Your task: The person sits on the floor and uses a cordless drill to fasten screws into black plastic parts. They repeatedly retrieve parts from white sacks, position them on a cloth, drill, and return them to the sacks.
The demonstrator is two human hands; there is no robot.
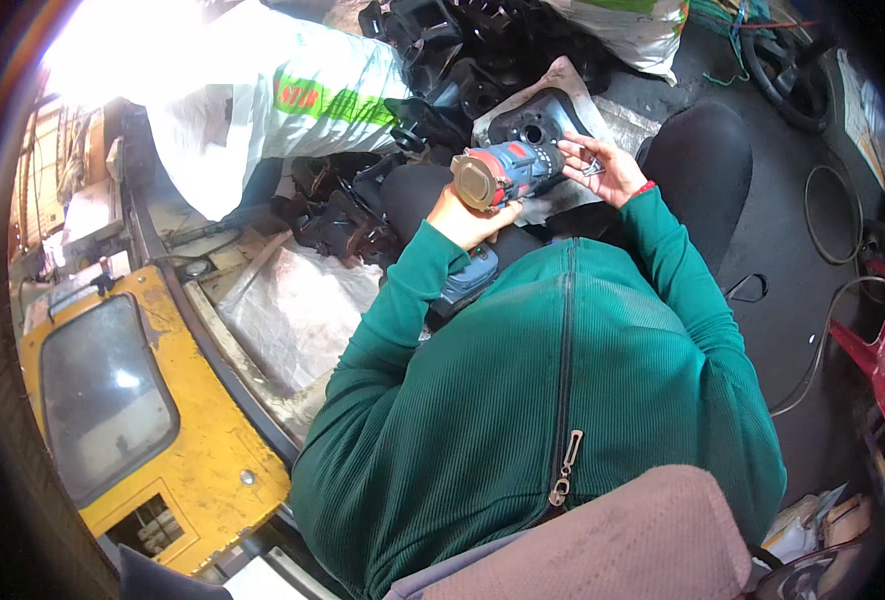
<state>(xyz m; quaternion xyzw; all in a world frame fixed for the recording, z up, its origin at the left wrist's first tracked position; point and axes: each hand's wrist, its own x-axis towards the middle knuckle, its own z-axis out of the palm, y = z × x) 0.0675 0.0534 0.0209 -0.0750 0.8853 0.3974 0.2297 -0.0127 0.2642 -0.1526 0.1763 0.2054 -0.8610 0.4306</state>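
Note:
My left hand (464, 217) is closed around a blue, red and black cordless drill (510, 172). The drill's blue battery (470, 277) shows below my wrist, close to my body. The black chuck end of the drill points right, toward my right hand (610, 172). In the curled fingers of that hand lie a few small silvery pieces that look like screws (592, 168). Its fingertips are at the chuck; whether they touch it I cannot tell. Just beyond the drill a dark plastic part (542, 112) with a round hole lies on a pale sheet over my lap.
Many black plastic parts (452, 40) are heaped ahead of me. A white and green sack (332, 90) stands at left, another sack (632, 30) at far right. At left is a yellow machine panel (212, 440) with a window; at right, a red plastic frame (872, 350) and a dark wheel (787, 75).

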